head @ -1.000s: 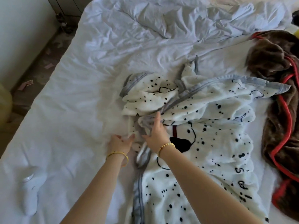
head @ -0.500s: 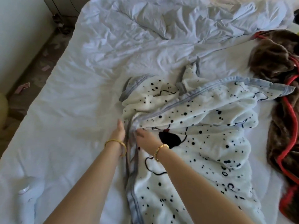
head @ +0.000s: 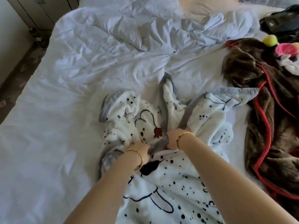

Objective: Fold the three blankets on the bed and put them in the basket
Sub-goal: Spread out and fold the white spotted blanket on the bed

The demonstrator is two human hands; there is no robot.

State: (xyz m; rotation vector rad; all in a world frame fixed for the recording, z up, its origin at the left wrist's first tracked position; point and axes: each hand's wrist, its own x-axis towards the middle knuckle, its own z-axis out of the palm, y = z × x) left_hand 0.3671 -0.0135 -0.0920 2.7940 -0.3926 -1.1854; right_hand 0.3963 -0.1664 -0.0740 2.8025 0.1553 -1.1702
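A white blanket with black spots and a grey border lies bunched on the bed, running from the middle toward me. My left hand grips its grey edge near the middle. My right hand is closed on the same grey edge a little to the right and farther up. A brown fleece blanket with red trim lies crumpled along the right side. No basket is in view.
A rumpled white duvet covers the far half of the bed. At the far right lie a yellow ball, something pink and a dark object. The floor runs along the bed's left edge.
Both hands have closed on the grey border and drawn it toward me, so the spotted blanket is more bunched. My view has tipped up, showing more of the far bed.
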